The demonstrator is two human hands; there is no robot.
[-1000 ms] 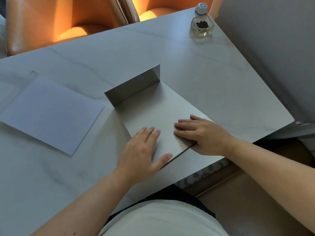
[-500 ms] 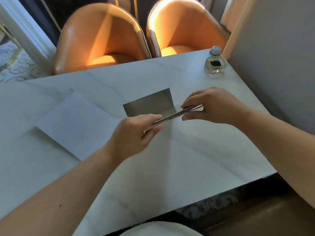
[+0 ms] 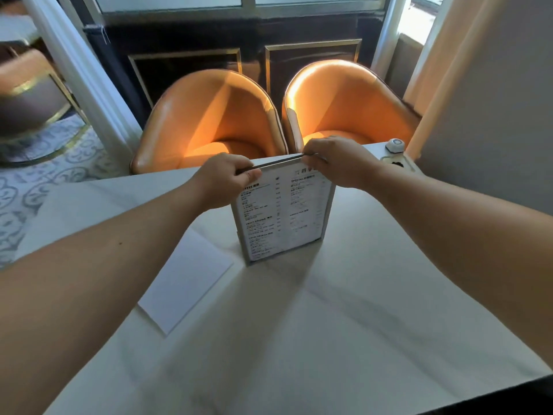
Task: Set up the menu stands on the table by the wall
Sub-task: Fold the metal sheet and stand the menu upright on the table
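Both hands are up at the top edge of the menu stand [image 3: 282, 215]. The left hand [image 3: 223, 182] pinches the top left corner, thumb on the near face and the other fingers curled behind, and the right hand [image 3: 336, 161] pinches the top right corner the same way — so the stand is gripped at both upper corners. It stands upright on the table [image 3: 329, 339], bottom edge touching the surface, roughly mid-table and a bit toward the far side. The printed face points at the camera: two columns of small dark text on white inside a pale frame, too blurry to read properly. The stand looks a touch tilted, its left bottom corner nearer to me than the right.

Just left of it, lying flat on the table, is a plain white sheet [image 3: 187, 281] — close to the stand's base, but I can't tell if they touch. At the far right corner of the table, hard up by the wall [image 3: 493, 115], sits a small glass bottle [image 3: 395, 152] with a pale cap, partly hidden behind the right forearm.

Past the far edge there are two orange tub chairs [image 3: 209, 121] side by side, catching a strong patch of sunlight. Behind them is dark panelling with gold trim. Patterned floor [image 3: 36, 181] off to the left.
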